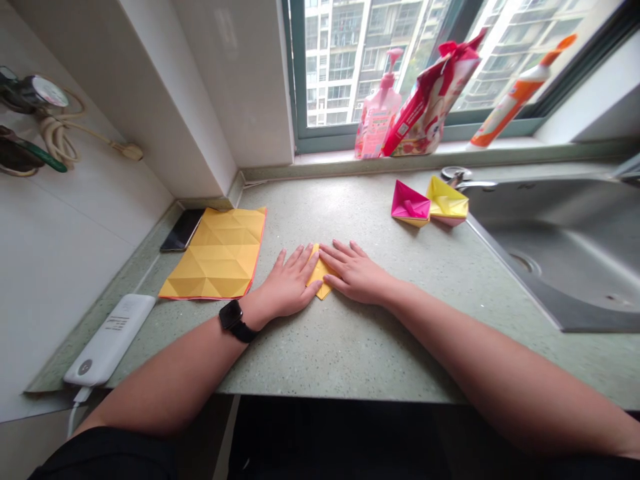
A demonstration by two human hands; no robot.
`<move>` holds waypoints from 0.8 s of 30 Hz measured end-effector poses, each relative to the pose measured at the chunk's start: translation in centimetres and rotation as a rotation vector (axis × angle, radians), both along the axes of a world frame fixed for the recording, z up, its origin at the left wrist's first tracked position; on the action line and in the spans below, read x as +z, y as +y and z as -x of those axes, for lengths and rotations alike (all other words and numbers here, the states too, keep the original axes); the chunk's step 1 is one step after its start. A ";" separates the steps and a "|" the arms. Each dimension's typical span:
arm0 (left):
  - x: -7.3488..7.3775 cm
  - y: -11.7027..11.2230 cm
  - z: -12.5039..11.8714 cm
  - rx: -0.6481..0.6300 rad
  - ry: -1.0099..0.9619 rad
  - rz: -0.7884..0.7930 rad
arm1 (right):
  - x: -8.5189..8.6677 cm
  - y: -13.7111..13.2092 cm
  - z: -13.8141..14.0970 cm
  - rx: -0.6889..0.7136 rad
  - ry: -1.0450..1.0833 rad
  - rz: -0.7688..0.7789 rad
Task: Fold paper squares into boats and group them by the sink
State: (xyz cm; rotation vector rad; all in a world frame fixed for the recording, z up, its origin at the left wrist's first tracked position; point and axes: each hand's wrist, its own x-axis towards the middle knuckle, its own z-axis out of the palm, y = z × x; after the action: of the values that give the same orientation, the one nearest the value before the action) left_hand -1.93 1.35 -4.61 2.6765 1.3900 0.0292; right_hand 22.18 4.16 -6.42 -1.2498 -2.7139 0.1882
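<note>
A small folded piece of yellow paper (pixel 320 273) lies flat on the speckled green stone countertop (pixel 350 353), partly hidden by both hands. My left hand (pixel 290 280) rests palm down against its left side, and my right hand (pixel 355 273) rests palm down against its right side. Neither hand grips it. To the left of my left hand lies a creased yellow paper sheet (pixel 217 257) with pink edges. A black smartwatch (pixel 231 315) sits on my left wrist. Two folded paper boats, one pink (pixel 410 203) and one yellow (pixel 447 201), stand beyond my right hand.
A black phone (pixel 183 230) and a white power bank (pixel 110 340) lie at the counter's left. A steel sink (pixel 565 253) and faucet (pixel 460 180) are on the right. A pink soap bottle (pixel 377 107), printed bag (pixel 430 100) and orange-capped bottle (pixel 520 93) stand along the windowsill.
</note>
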 end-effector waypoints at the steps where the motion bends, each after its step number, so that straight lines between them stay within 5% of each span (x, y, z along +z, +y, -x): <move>1: 0.0 0.0 0.0 0.004 0.009 -0.001 | -0.1 0.0 0.1 -0.004 -0.006 -0.004; 10: 0.1 -0.2 -0.3 -0.057 0.042 -0.101 | 0.6 -0.1 1.0 -0.060 -0.088 0.029; 24: 0.5 0.3 -0.2 -0.075 -0.003 -0.013 | 1.3 0.2 1.7 -0.131 -0.112 0.029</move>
State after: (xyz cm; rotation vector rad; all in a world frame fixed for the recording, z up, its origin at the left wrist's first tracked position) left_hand -1.74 1.68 -4.14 2.7354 1.2912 0.0351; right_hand 20.49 4.32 -5.08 -1.4832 -2.7174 0.1474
